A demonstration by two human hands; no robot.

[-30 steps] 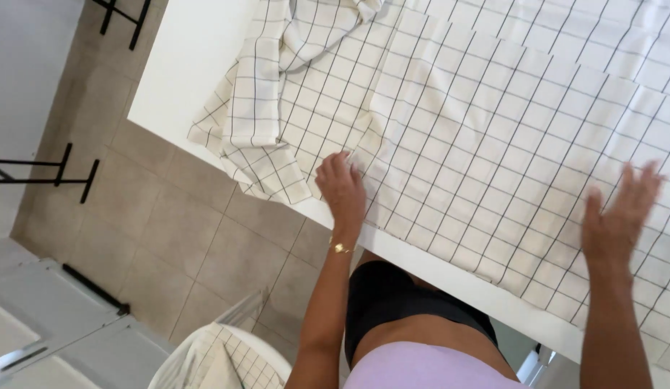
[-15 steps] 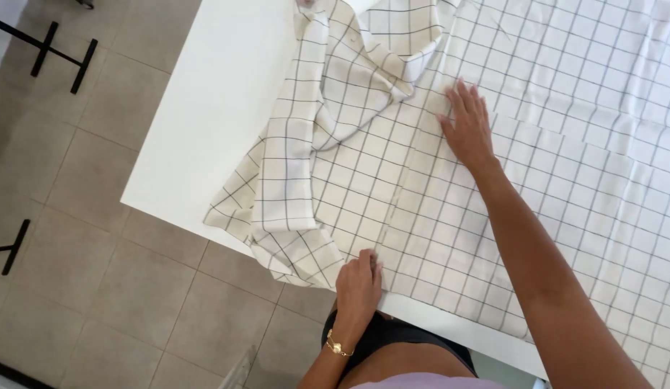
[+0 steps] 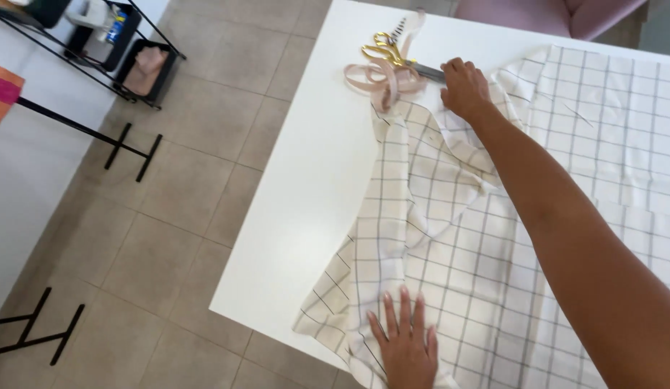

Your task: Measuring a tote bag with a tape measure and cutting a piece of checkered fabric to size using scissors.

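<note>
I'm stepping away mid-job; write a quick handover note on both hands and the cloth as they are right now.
Left hand: flat, fingers spread, pressing the cream grid-checked fabric near the white table's front edge.
Right hand: reached to the far edge, resting on the fabric beside the gold-handled scissors and pink ribbon loops; grip unclear.
Done: fabric spread over the table.
Left: its left part is still bunched and folded.

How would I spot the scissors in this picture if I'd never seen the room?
Find the white table draped with checked cloth. At its far edge, just beyond the right hand, lie the scissors against a loop of pink tape. Their shiny gold handles are the only metal there.
</note>
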